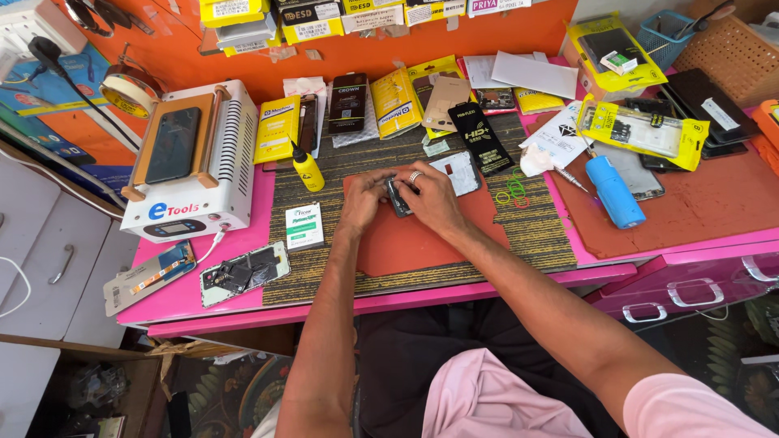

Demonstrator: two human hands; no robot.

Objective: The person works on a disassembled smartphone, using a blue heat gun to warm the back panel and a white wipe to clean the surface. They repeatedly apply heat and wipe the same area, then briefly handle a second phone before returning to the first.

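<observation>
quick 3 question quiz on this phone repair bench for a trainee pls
1. True or false: both hands grip the small dark phone part over the orange mat.
2. Which thing stands just left of the left hand?
A. a blue cylinder
B. a small yellow bottle with a black tip
C. a red mug
3. Fill in: a dark phone lies on top of the white ______ machine at the left of the pink bench.

Key
1. True; the right hand wears a ring.
2. B, the small yellow bottle; the blue cylinder lies off to the right.
3. Heating, or screen separator.
</observation>
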